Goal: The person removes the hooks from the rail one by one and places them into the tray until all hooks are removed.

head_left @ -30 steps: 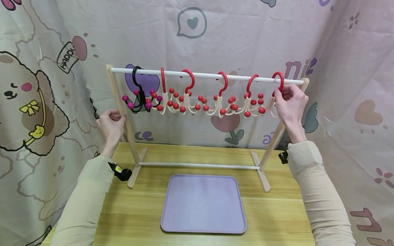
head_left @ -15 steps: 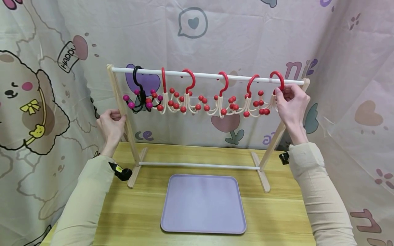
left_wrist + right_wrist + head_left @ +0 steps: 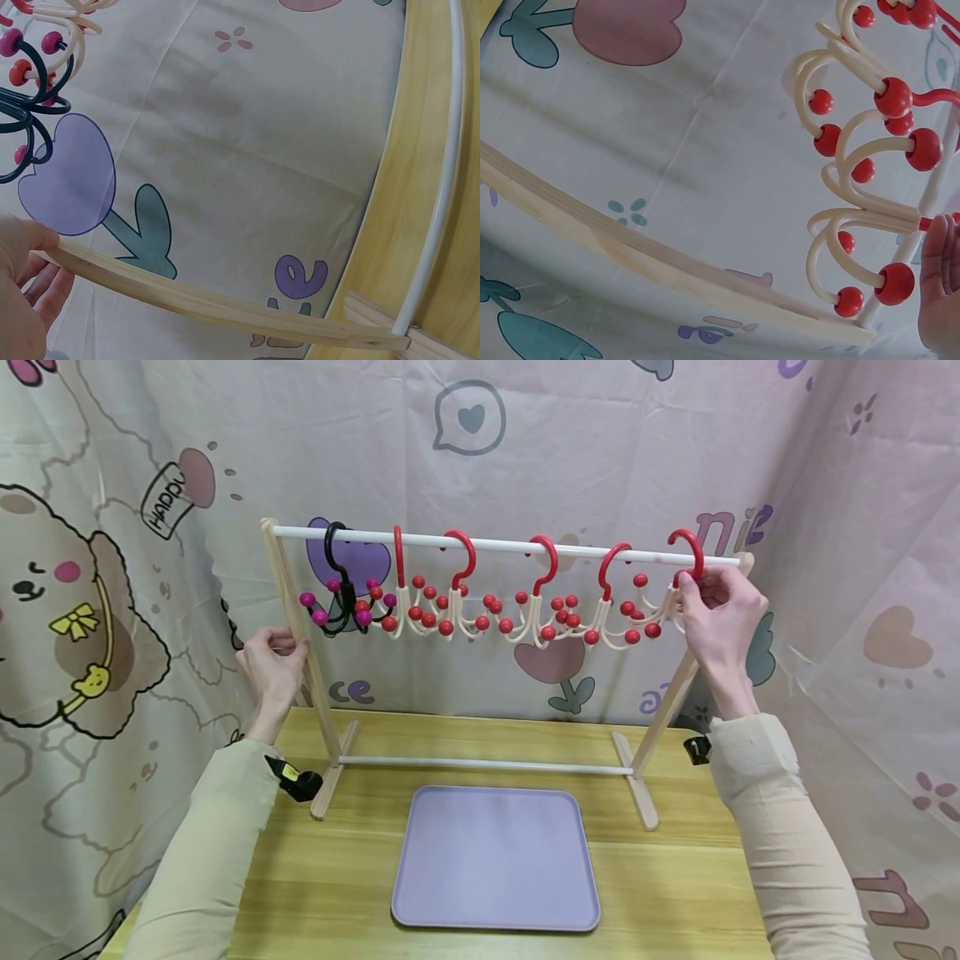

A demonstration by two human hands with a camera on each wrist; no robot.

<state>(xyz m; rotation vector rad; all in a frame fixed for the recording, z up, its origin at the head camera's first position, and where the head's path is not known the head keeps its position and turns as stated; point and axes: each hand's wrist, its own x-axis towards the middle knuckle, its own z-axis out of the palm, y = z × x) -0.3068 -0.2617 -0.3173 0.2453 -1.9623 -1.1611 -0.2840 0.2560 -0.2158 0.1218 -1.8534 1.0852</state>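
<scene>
- The right hand [image 3: 723, 627] has its grip closed in a pinch, thumb and fingers at the base of a red hook on the end hanger [image 3: 701, 560].
- That hanger is at the right end of the top rail [image 3: 502, 544]; its hook tip shows above the line of the rail, and its cream prongs carry red balls.
- The left hand [image 3: 272, 672] has its grip closed on the wooden left post [image 3: 318, 685], thumb on one side and fingers on the other.
- Four other red-hooked hangers [image 3: 553, 560] hang along the white rail, their ball-tipped prongs crowding close to one another.
- A black hanger [image 3: 346, 597] with magenta balls hangs nearest the left post.
- The rack's right post [image 3: 663, 718] stands below the right hand; a white lower bar [image 3: 487, 764] joins the two sides near the feet.
- A lilac tray [image 3: 495, 860] lies flat on the wood-grain worktop [image 3: 315, 885], in front of that bar.
- Behind hangs a printed curtain [image 3: 600, 443] with hearts, flowers and letters.
</scene>
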